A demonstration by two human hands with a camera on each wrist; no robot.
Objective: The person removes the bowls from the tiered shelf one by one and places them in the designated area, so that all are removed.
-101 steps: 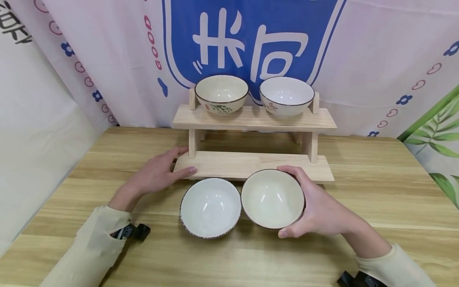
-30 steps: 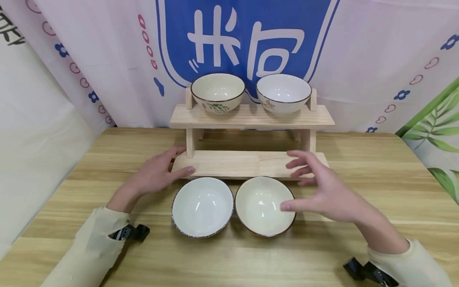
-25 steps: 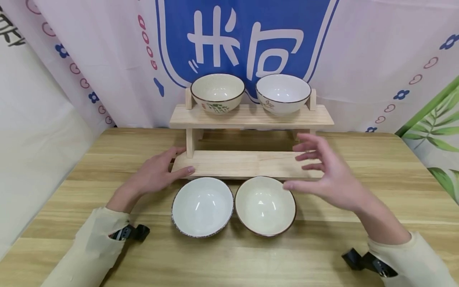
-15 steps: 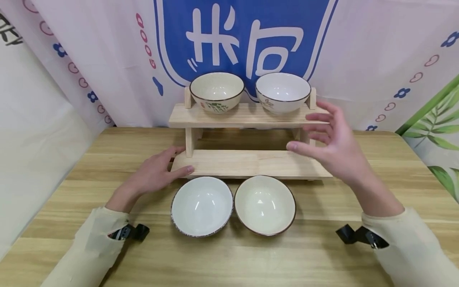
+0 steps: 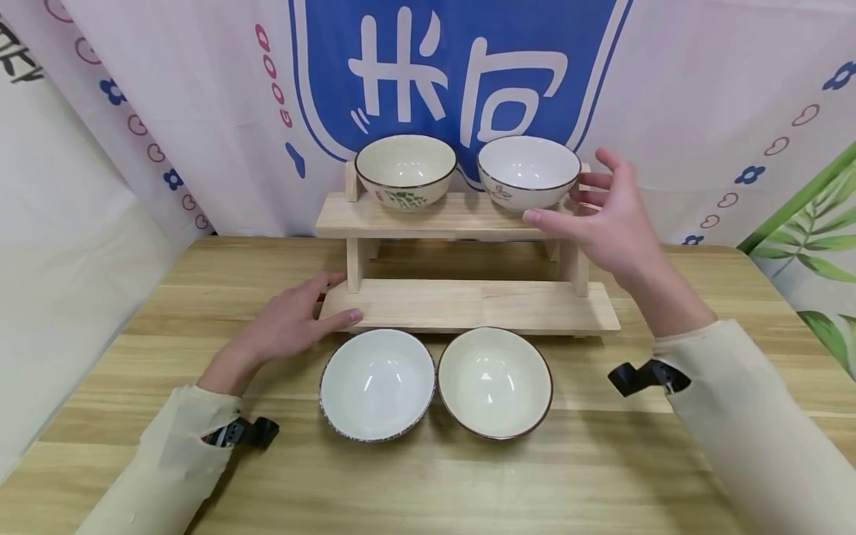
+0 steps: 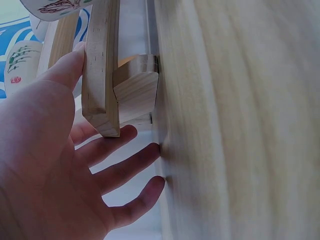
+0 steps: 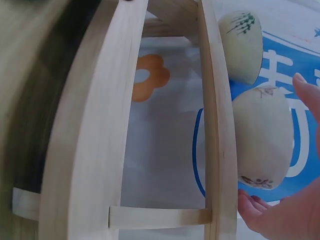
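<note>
Beside the white bowl (image 5: 528, 172) at the right of the upper tier, my right hand (image 5: 611, 223) reaches in with thumb and fingers spread. In the right wrist view, its fingertips are close to the bowl's (image 7: 265, 137) base, and the thumb stands apart from the wall. My left hand (image 5: 287, 316) holds the left end of the wooden stand's (image 5: 468, 305) lower board, thumb on top. The left wrist view has that board (image 6: 102, 75) between thumb and fingers, with some fingertips touching the tabletop. Left on the upper tier sits a cream bowl (image 5: 406, 174) with a green plant pattern.
A white bowl (image 5: 377, 386) with a speckled rim and a cream bowl (image 5: 495, 383) with a brown rim stand side by side before the stand. A printed curtain (image 5: 675, 111) hangs close behind it. The wood-grain table (image 5: 428, 490) extends around everything.
My right hand has let go of the cream bowl at the front, now slightly left, and moved up to the upper tier's white bowl. My left hand has stayed on the stand.
</note>
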